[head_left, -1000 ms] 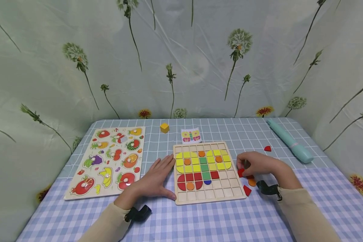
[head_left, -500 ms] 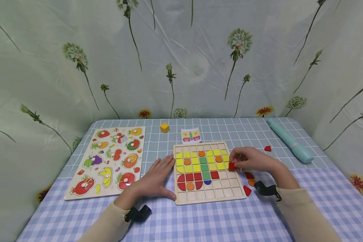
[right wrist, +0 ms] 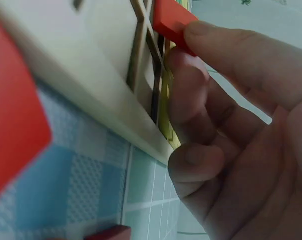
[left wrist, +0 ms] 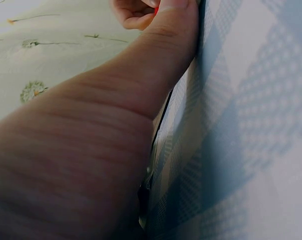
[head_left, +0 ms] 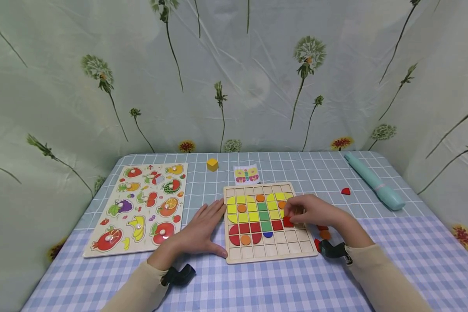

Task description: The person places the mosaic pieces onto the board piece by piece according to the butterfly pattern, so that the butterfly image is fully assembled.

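Note:
A wooden grid board (head_left: pixel 270 250) holds yellow, green, red, orange and blue tiles in a butterfly-like pattern. My right hand (head_left: pixel 315 211) pinches a red square tile (head_left: pixel 288 222) between thumb and fingers over the board's right half, just right of another red square (head_left: pixel 277 225). The right wrist view shows the held red tile (right wrist: pixel 172 21) tilted above the grid's slots. Spread fingers of my left hand (head_left: pixel 200 229) rest against the board's left edge. In the left wrist view, the left thumb (left wrist: pixel 163 45) lies near the checked cloth.
Right of the board lie an orange circle (head_left: pixel 325 235) and several red pieces, one red piece (head_left: pixel 346 191) farther back. Behind the board is a small pattern card (head_left: pixel 246 174), with a yellow cube (head_left: pixel 212 164) nearby. A fruit puzzle (head_left: pixel 140 208) lies left, a teal roll (head_left: pixel 376 182) right.
The right hand has lifted the red square tile from the loose pieces and carried it left, over the board. The left hand has stayed in place.

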`<state>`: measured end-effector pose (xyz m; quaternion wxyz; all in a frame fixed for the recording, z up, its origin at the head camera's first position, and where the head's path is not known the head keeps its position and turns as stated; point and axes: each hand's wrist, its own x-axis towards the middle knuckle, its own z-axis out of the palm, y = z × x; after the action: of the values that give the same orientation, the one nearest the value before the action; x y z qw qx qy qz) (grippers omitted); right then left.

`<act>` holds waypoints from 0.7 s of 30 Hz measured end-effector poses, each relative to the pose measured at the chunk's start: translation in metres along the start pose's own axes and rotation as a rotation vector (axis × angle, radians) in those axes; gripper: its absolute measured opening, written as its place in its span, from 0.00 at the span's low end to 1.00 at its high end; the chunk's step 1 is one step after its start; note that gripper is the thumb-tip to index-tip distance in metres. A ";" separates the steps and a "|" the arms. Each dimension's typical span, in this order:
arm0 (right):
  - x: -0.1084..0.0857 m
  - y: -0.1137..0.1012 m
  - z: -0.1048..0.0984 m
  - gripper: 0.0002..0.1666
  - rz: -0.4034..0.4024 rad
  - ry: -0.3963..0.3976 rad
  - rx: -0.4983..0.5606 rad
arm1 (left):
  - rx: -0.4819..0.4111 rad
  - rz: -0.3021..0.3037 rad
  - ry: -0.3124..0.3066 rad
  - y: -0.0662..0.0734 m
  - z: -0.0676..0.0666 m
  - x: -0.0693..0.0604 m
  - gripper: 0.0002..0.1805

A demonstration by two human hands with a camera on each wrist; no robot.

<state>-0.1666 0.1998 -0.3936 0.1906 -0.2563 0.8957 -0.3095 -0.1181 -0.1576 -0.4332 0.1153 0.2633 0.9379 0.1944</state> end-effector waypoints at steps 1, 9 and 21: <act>0.001 -0.001 0.001 0.06 -0.007 0.001 -0.005 | -0.002 0.001 0.000 0.000 0.000 0.000 0.71; 0.001 -0.002 0.005 0.07 -0.013 0.006 -0.031 | -0.003 0.000 -0.001 0.001 0.000 0.000 0.71; -0.004 -0.001 -0.004 0.06 0.033 -0.014 -0.031 | -0.006 0.001 -0.003 0.000 0.000 0.001 0.71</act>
<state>-0.1654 0.2033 -0.3891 0.1979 -0.2464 0.9032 -0.2905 -0.1187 -0.1576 -0.4336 0.1174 0.2640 0.9369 0.1966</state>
